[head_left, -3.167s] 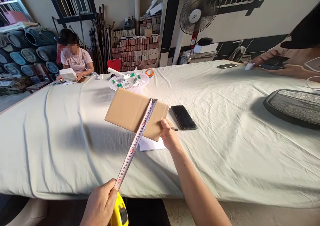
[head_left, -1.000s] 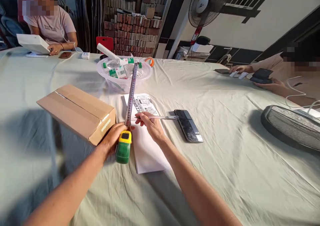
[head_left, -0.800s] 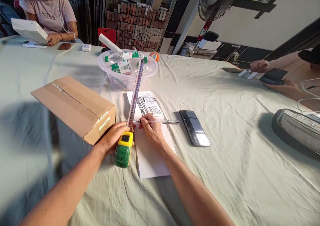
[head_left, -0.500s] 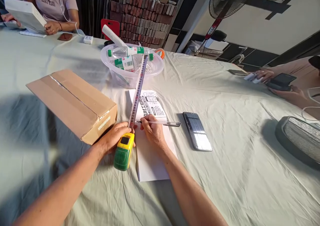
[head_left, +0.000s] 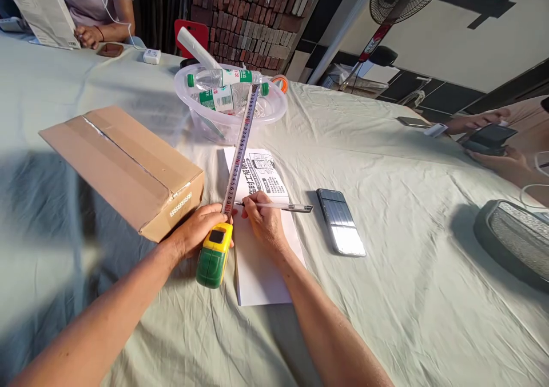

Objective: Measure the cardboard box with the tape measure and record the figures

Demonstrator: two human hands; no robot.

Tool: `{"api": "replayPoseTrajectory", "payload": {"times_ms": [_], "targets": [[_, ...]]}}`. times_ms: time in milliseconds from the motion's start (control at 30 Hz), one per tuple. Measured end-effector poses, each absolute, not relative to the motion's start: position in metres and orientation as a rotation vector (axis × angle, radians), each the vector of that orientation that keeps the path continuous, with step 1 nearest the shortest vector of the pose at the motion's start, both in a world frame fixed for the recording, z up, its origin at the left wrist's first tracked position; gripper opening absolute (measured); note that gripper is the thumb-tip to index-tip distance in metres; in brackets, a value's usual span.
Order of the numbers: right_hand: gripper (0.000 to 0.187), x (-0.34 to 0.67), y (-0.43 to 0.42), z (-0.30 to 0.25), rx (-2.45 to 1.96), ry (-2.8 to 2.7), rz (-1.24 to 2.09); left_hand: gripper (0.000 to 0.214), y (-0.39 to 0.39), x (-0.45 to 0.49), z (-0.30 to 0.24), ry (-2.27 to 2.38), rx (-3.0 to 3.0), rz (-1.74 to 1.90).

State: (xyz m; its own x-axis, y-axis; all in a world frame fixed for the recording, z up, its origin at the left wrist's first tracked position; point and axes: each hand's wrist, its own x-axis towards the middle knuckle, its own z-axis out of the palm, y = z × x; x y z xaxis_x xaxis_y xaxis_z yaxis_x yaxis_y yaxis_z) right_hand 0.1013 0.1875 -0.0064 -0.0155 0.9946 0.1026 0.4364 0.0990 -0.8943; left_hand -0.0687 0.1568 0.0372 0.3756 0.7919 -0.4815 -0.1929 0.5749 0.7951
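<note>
My left hand [head_left: 195, 234] grips a yellow and green tape measure [head_left: 213, 255] resting on the table. Its tape blade [head_left: 240, 150] is pulled out and reaches up over the rim of a clear plastic bowl [head_left: 229, 121]. My right hand [head_left: 263, 222] holds a pen [head_left: 283, 206] in a writing grip, tip down on a white printed sheet [head_left: 257, 227] beside the blade. A taped brown cardboard box [head_left: 124, 167] lies just left of my left hand.
The bowl holds water bottles [head_left: 223, 87] with green labels. A black phone [head_left: 341, 222] lies right of the sheet. A grey cushion-like object [head_left: 512, 241] sits at the right edge. Other people sit at the far left [head_left: 92, 4] and right [head_left: 493, 147] of the cloth-covered table.
Earlier the tape was stretched across the box held in the air; now the box lies on the table. Over the last second both hands stay put; only the view drifts.
</note>
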Motion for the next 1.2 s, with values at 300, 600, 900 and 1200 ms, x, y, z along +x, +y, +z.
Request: {"api": "replayPoseTrajectory", "payload": {"times_ms": [300,600,900,1200], "targets": [[0.024,0.1002,0.1863,-0.0056,-1.446,-1.571,0.888,0.009,0.1565,-0.07,0.0381,0.998,0.725,0.683],[0.025,0.1003,0.1854,-0.0047,-1.457,-1.584,0.882,0.008,0.1561,-0.0702,0.038,0.997,0.729,0.686],[0.025,0.1006,0.1854,-0.006,-1.452,-1.578,0.855,0.008,0.1569,-0.0695,0.0374,0.99,0.718,0.691],[0.025,0.1001,0.1846,-0.0039,-1.453,-1.59,0.858,0.006,0.1568,-0.0699,0.0389,0.999,0.731,0.679]]}}
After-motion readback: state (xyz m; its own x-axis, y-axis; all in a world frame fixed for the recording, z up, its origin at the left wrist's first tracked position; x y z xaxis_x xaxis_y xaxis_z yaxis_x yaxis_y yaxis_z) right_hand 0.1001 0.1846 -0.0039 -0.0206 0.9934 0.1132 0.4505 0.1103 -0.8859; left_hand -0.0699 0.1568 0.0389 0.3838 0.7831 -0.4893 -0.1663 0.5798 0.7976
